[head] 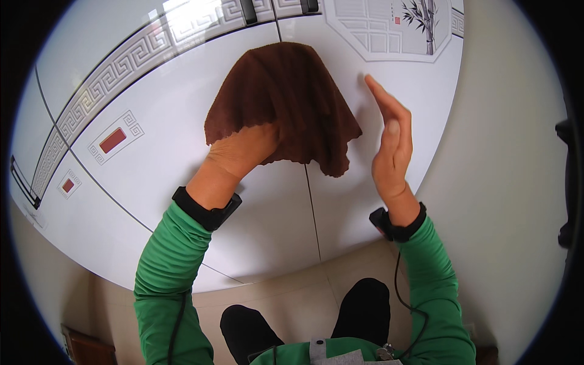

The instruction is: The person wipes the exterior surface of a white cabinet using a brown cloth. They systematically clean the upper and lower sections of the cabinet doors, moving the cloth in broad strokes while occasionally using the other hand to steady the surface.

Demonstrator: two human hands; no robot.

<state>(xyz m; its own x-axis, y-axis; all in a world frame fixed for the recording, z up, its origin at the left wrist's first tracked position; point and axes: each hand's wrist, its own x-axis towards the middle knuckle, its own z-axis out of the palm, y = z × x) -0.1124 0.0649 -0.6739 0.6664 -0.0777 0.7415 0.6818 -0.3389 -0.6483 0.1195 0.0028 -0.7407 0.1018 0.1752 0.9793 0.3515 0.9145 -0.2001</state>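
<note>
A dark brown cloth (292,100) hangs draped over the fingers of my left hand (246,143) in front of a glossy white cabinet door. The cloth hides those fingers, so their grip cannot be made out. To the right of the cloth, apart from it, my right hand (392,141) is raised with its fingers extended upward and its palm turned towards the cloth. Nothing is seen in it. Both wrists carry black straps with small black devices, and cables run along the green sleeves.
White cabinet doors (269,219) with thin seams fill the front, with dark handles (248,11) at the top and a bamboo-pattern panel (383,34) at upper right. A pale wall (502,182) stands at the right. Tiled floor (301,296) lies below, near my knees.
</note>
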